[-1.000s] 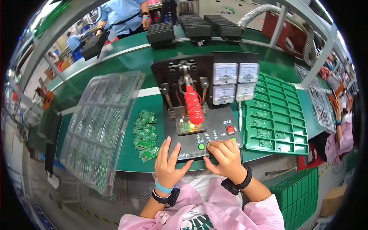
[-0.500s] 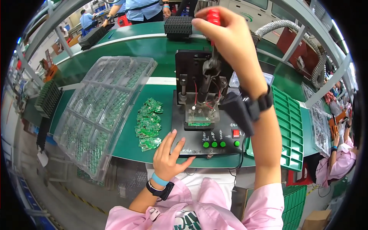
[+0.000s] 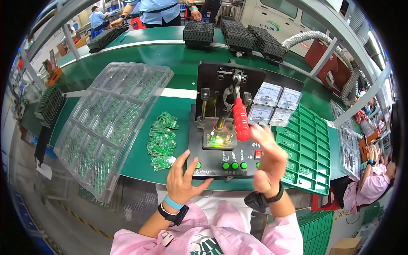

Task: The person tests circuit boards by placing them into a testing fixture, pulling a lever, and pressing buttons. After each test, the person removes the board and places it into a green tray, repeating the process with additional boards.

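While a light glows in the clear block (image 3: 231, 139) of the black machine (image 3: 196, 153), one green board (image 3: 219, 142) seems to be held under it, so this board looks only part done. The red handle (image 3: 241, 121) is down, so the pressing seems to be done, but the board is not yet out. The left hand (image 3: 182, 180) is held open by the front of the machine, with its fingers spread and nothing gripped. The right hand (image 3: 271, 160) is held up just beside the handle, blurred and loose; nothing is seen in it, and a touch cannot be told. A few boards can be seen in the green tray (image 3: 316, 153), and these may be finished. More seem left: a small heap of boards (image 3: 161, 142) is laid out on the left, and lots are kept in the clear tray (image 3: 135, 127).
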